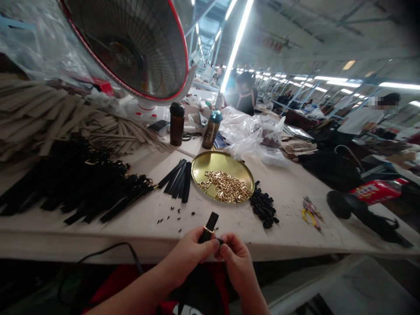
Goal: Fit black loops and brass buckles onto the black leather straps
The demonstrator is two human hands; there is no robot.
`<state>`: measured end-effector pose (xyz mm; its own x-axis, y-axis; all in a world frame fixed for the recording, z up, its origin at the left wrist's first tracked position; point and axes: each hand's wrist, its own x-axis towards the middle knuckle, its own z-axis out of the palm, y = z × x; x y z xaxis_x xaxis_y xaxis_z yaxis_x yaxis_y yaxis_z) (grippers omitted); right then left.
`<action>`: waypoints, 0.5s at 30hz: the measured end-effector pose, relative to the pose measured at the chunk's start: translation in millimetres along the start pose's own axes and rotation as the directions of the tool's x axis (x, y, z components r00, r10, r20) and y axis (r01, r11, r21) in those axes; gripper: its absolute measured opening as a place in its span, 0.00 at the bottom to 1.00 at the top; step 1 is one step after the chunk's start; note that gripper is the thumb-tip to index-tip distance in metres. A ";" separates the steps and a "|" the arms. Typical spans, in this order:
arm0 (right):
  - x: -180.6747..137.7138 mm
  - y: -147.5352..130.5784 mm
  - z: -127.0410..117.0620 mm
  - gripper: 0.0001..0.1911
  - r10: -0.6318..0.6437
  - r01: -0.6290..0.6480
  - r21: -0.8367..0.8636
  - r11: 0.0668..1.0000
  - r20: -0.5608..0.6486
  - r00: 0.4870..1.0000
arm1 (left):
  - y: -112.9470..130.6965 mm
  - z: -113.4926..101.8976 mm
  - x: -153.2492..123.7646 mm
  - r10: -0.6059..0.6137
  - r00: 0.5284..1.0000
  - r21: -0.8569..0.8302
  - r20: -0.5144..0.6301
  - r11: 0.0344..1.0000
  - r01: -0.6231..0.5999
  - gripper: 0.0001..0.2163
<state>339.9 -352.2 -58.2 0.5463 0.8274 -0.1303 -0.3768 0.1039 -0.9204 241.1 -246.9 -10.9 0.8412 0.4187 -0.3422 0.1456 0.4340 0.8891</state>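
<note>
At the table's front edge, my left hand (191, 249) is closed around a black strap (212, 219) with a gold buckle (209, 229) on it. Close beside it, my right hand (236, 253) pinches a small black piece (220, 241) that touches the left thumb's tip. Whether that piece is joined to the strap cannot be made out. Beyond my hands lies a round gold tray (201, 162) with many small gold metal parts (229, 186). To its right is a heap of small black pieces (263, 204); to its left, several flat black strips (179, 180).
Black straps with buckles (75, 183) are piled on the left, before beige strips (42, 113). A large fan (127, 48) stands behind. Two bottles (177, 124) stand past the tray. Yellow-handled pliers (310, 213) and a red bottle (377, 191) lie right. People are in the background.
</note>
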 end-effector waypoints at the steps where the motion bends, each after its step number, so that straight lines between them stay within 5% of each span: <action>1: -1.7 -1.4 -0.8 0.10 0.003 -0.002 -0.027 1.000 0.015 1.000 | -0.4 -0.9 -0.9 0.006 1.000 -0.032 0.007 0.999 -0.006 0.17; 8: -9.6 -1.8 1.6 0.08 -0.072 0.064 -0.205 0.977 -0.032 0.997 | -9.6 -6.9 -3.1 -0.022 0.992 -0.229 0.121 0.972 0.050 0.16; 15: -6.4 2.8 3.3 0.05 -0.217 0.211 -0.161 0.964 -0.025 0.976 | -8.9 -5.2 -4.7 0.043 0.999 -0.104 0.025 0.994 -0.040 0.14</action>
<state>332.9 -355.3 -58.7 0.6338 0.7709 0.0635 -0.1278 0.1853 -0.9743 233.2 -248.6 -18.8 0.8595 0.4170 -0.2958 0.0568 0.4972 0.8658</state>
